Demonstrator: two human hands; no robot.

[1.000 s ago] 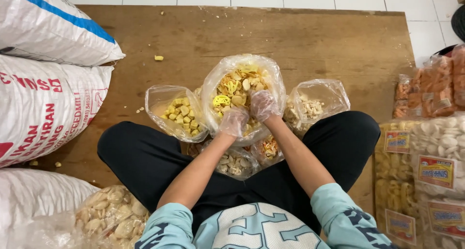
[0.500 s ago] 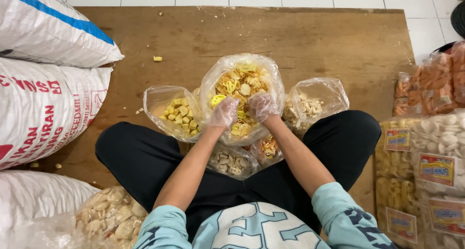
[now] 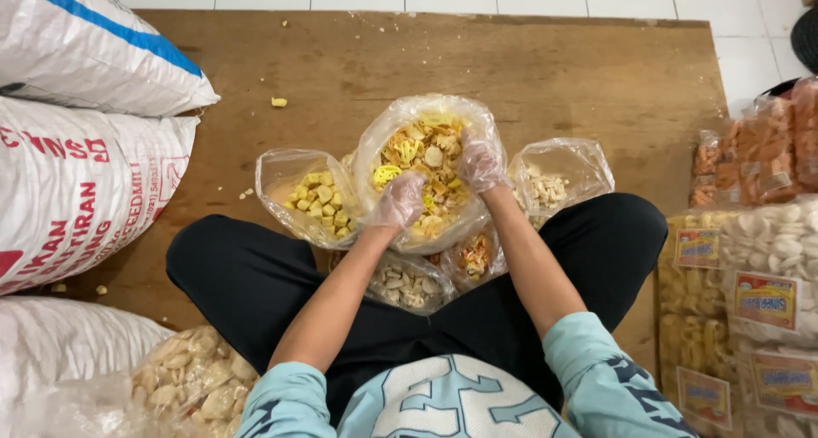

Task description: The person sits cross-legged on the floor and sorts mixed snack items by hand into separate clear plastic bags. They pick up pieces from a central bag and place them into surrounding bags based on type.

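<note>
Mixed crackers (image 3: 426, 170) fill the clear plastic bag (image 3: 426, 110) that stands on the wooden board (image 3: 554, 72), just beyond the person's crossed legs and in the middle of a cluster of smaller bags; nearest the body lies a small bag of pale crackers (image 3: 407, 286), and left of centre a bag of yellow cubes (image 3: 317, 201); right of centre sits a bag of white pieces (image 3: 558, 182), and farther off a stray crumb (image 3: 279, 102) lies on the bare wood.

As a judgement, the thin bag could tip or slump and spill crackers onto the board, because both hands work inside its mouth and nothing props its walls; the brittle pieces could also break if squeezed; the loose plastic gloves might snag on the bag's rim.

Left hand (image 3: 399, 201), gloved in thin plastic, is curled nearly into a fist at the near edge of the bag, apparently bunched around some crackers, though what lies inside the curl is hidden; right hand (image 3: 480, 164), also gloved, rests at the bag's right rim with fingers bent and loosely together, touching the crackers and the plastic; whether it grips anything I cannot tell.
</note>
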